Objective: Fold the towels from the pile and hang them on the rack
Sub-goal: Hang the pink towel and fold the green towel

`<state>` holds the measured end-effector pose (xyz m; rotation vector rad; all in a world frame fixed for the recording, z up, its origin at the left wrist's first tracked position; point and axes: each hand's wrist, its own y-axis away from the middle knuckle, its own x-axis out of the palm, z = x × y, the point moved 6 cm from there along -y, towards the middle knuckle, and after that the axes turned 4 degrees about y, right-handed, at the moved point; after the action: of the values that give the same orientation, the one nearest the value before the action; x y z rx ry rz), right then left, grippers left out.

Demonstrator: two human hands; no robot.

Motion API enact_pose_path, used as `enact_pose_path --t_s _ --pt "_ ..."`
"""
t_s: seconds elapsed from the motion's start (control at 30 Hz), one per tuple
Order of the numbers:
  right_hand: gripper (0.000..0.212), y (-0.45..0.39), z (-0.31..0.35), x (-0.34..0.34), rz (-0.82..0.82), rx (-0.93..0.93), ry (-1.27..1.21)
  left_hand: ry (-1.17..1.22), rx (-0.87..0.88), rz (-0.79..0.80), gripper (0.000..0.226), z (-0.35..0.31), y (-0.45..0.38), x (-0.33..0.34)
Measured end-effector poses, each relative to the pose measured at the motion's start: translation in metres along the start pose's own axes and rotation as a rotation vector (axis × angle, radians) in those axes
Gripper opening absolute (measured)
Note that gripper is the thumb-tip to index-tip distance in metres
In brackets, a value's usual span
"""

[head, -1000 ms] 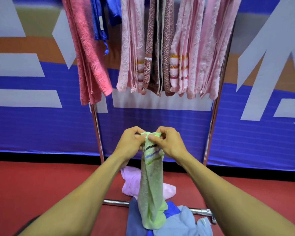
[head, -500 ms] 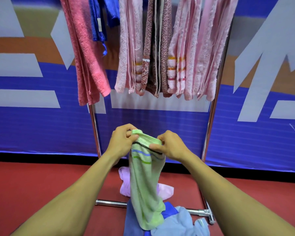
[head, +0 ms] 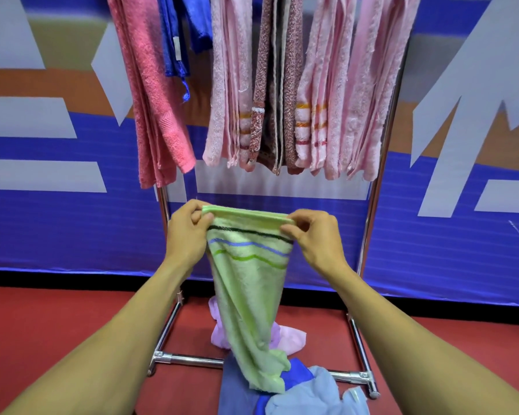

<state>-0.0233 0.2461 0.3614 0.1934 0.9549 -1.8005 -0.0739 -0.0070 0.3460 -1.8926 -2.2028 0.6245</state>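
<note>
Partway through: several pink towels [head: 336, 85], a coral one and a blue one already draped over the rack [head: 372, 223]. Green striped towel [head: 249, 283] stretched by its top edge, pinched by left hand [head: 186, 235] and right hand [head: 315, 238], not yet folded. More in the pile [head: 300, 393] on the floor

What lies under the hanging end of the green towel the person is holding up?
Under the green towel lies a floor pile: a lilac towel, a dark blue cloth and a light blue cloth. The parts of them behind the towel's tail are covered.
</note>
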Motion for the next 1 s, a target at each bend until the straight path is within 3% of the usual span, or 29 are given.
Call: enact_pose_path --t_s 0.07,0.17,0.23,0.4,0.53,0.63,0.73,1.0 --pt "0.009 -0.001 0.004 -0.005 -0.025 0.009 -0.016 -0.051 0.029 0.018 0.007 -0.002 -0.001 0.000" --pt "0.026 0.002 -0.007 0.008 0.149 0.066 0.097 -0.166 -0.039 0.127 0.014 0.006 0.005 0.009" --pt "0.010 -0.001 -0.013 0.004 0.124 0.110 0.115 -0.182 -0.041 0.069 0.014 0.007 0.005 0.005" --pt "0.018 -0.005 -0.010 -0.003 0.088 0.113 0.072 -0.174 -0.005 0.034 0.012 0.000 0.006 0.008" --pt "0.018 -0.005 -0.012 -0.001 0.148 0.146 0.112 -0.237 -0.042 0.111 0.013 0.002 0.009 0.016" --pt "0.017 -0.006 -0.010 -0.007 0.088 0.162 0.080 -0.128 -0.077 0.052 0.012 -0.001 0.008 0.012" --pt "0.015 -0.007 -0.006 -0.006 0.127 0.204 -0.007 -0.024 -0.106 0.083 0.012 -0.011 0.004 0.014" --pt "0.018 -0.019 0.044 -0.037 -0.017 0.151 -0.260 0.065 0.024 0.031 0.010 -0.073 -0.004 0.004"
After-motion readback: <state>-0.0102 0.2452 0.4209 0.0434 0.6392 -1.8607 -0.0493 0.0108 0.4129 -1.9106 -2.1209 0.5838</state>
